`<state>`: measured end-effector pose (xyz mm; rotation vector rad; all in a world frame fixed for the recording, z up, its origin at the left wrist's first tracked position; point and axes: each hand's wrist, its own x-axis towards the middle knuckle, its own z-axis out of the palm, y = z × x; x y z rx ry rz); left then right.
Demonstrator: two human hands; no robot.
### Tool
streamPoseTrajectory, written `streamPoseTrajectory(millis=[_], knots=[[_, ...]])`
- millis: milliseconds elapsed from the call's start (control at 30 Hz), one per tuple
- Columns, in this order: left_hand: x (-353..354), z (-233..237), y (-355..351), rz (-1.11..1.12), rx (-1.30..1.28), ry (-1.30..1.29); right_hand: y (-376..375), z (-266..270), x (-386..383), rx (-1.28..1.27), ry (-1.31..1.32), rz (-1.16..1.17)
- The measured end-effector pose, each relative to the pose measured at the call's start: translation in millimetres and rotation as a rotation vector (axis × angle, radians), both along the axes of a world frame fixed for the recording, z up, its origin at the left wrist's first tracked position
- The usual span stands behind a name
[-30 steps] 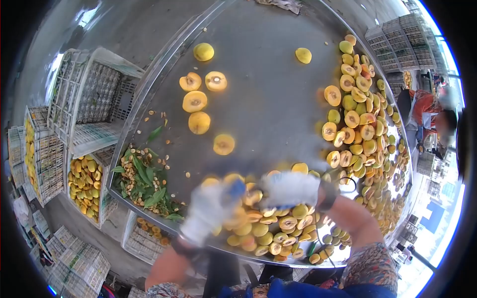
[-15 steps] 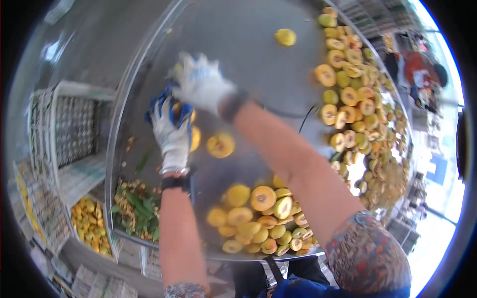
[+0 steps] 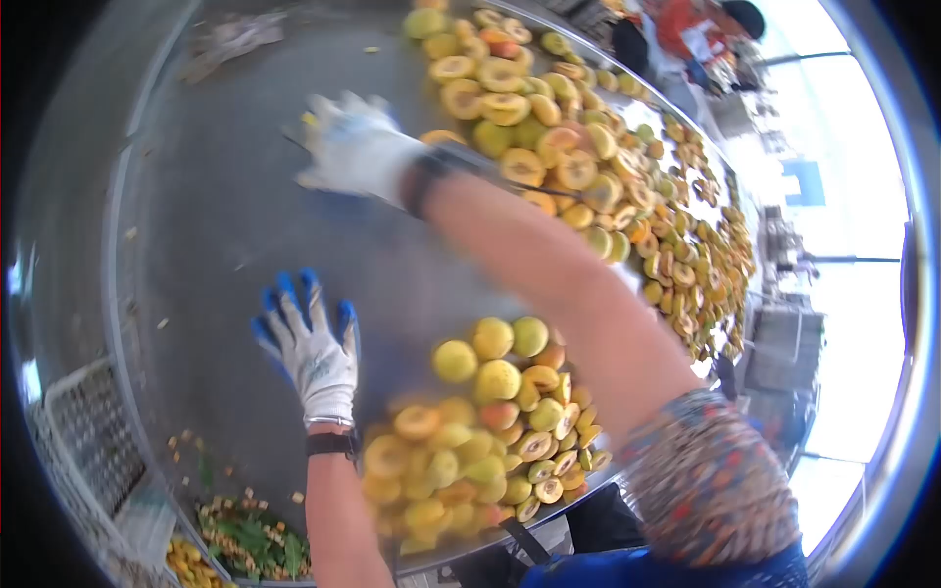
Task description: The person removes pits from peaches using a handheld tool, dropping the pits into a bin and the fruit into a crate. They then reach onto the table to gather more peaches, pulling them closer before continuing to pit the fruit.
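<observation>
My left hand [image 3: 319, 358], in a white glove with blue fingertips, is spread open just above the metal table [image 3: 225, 235] and holds nothing. Farther up, my right hand [image 3: 355, 149] wears a similar glove and is smeared by motion. A thin dark sliver and a speck of yellow show at its fingers; I cannot make out what they belong to. Near the table's front edge lies a pile of yellow peaches [image 3: 498, 380], many halved, to the right of my left wrist. Blurred peach halves [image 3: 417, 461] lie at its left side.
A large heap of peach halves [image 3: 575, 169] runs along the table's far right side. Pits and green leaves [image 3: 257, 537] lie at the lower left. Beyond the rim stands a white crate [image 3: 93, 421]. A person in red [image 3: 676, 27] is across the table.
My left hand has let go of the peach half it was on and spread its fingers. The two hands have moved apart. The view has shifted, and the near pile has more peaches at its left.
</observation>
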<state>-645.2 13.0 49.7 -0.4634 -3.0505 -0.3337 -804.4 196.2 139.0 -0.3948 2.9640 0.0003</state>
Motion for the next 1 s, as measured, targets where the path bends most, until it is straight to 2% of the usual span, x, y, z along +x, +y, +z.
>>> streamPoseTrajectory(millis=[33, 67, 133, 233, 267, 333, 367, 400, 433, 500, 533, 567, 600, 633, 667, 700, 733, 800, 833, 900, 933, 1000], knots=[[-5, -4, 13, -0.015, -0.002, 0.019, 2, -18, -24, 0.022, 0.06, -0.089], [-4, -6, 16, -0.018, -0.021, 0.024, 9, -34, -39, -0.019, -0.005, -0.135], [-1, -10, 11, -0.013, -0.088, 0.053, 5, -53, -33, -0.088, -0.066, -0.176], [0, -21, 7, -0.005, -0.137, 0.059, 15, -40, 77, -0.127, -0.047, -0.124], [1, -23, 5, -0.004, -0.203, -0.004, 22, -48, 131, -0.144, 0.116, -0.082], [1, -22, 9, -0.012, -0.183, 0.053, 49, -27, 228, -0.205, -0.304, -0.023], [1, -21, 8, -0.019, -0.189, 0.08, 64, 17, 259, -0.246, -0.598, -0.053], [2, -25, 5, 0.016, -0.234, 0.01, 83, 45, 275, -0.356, -0.728, -0.104], [-7, -25, 6, 0.011, -0.09, -0.015, 102, 66, 285, -0.471, -0.853, -0.145], [-20, -24, 22, 0.021, 0.197, -0.071, 156, 104, 277, -0.444, -0.438, -0.336], [-31, -2, 58, -0.084, 0.457, -0.041, 199, 86, 264, -0.416, -0.119, -0.309], [-41, 18, 101, -0.202, 0.532, 0.004, 233, 97, 243, -0.457, 0.092, -0.376], [-51, 37, 149, -0.318, 0.61, 0.051, 268, 94, 220, -0.537, 0.034, -0.612], [-60, 58, 200, -0.402, 0.637, 0.057, 310, 81, 202, -0.39, 0.104, -0.59], [-75, 55, 238, -0.432, 0.621, 0.098, 349, 67, 181, -0.366, 0.07, -0.674], [-79, 70, 281, -0.435, 0.67, 0.008, 373, 52, 168, -0.343, 0.034, -0.755], [-104, 39, 308, -0.43, 0.66, -0.012, 384, 39, 166, -0.337, -0.017, -0.791], [-116, 52, 361, -0.359, 0.339, -0.023, 405, -5, 148, -0.376, -0.021, -0.819], [-115, 48, 378, -0.317, 0.166, -0.05, 406, -11, 152, -0.4, 0.005, -0.817], [-145, 18, 385, -0.532, 0.228, -0.041, 412, -17, 156, -0.448, 0.058, -0.821], [-152, 13, 387, -0.62, 0.099, 0.143, 418, -27, 151, -0.434, 0.084, -0.812], [-166, 11, 397, -0.556, 0.008, 0.066, 426, -36, 141, -0.399, 0.144, -0.786]])
